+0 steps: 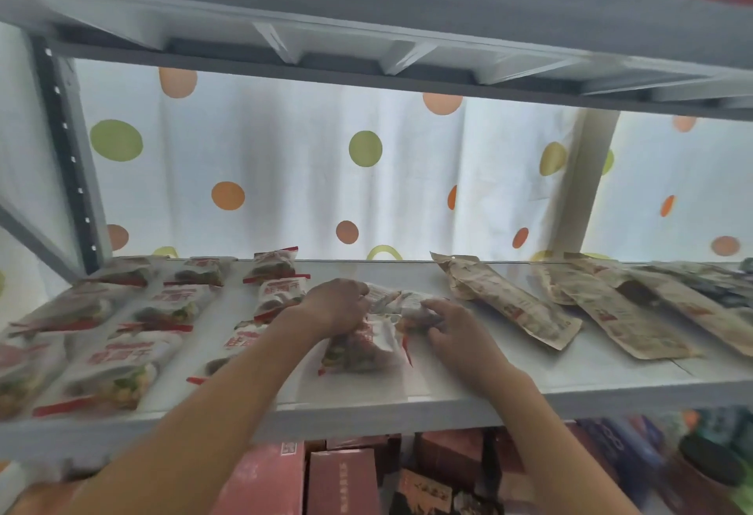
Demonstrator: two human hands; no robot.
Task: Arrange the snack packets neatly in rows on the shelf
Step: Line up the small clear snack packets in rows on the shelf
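Head view first, then — where are the hands?

— Both reach over the front edge of the pale grey metal shelf [591, 376]. The left hand [336, 305] lies knuckles-up with its fingers curled over the far end of a white plastic snack packet with red lettering and red sealed ends [366, 341]. The right hand [456, 329] pinches a second, crumpled white packet [401, 300] lying just beyond the first, fingertips on its right end.

— How does the gripped packet lie?

— Flat on the shelf, mid-width. Its long axis runs from the front edge towards the back, leaning slightly rightward at the far end. One red seal faces the person; the other end is hidden under the left hand.

— And the crumpled one?

— Crosswise, long axis roughly left to right, touching the first packet's far end. Too blurred to tell which end is its top.

— What else is on the shelf?

— To the left, matching white-and-red packets in three front-to-back rows [122, 364], each lengthwise along its row. To the right, long tan paper-look pouches [513, 302] lying flat and fanned diagonally, well apart from the hands.

— Behind?

— A white curtain with green and orange dots [285, 156]. Below the shelf, dark red cardboard boxes [342, 482].
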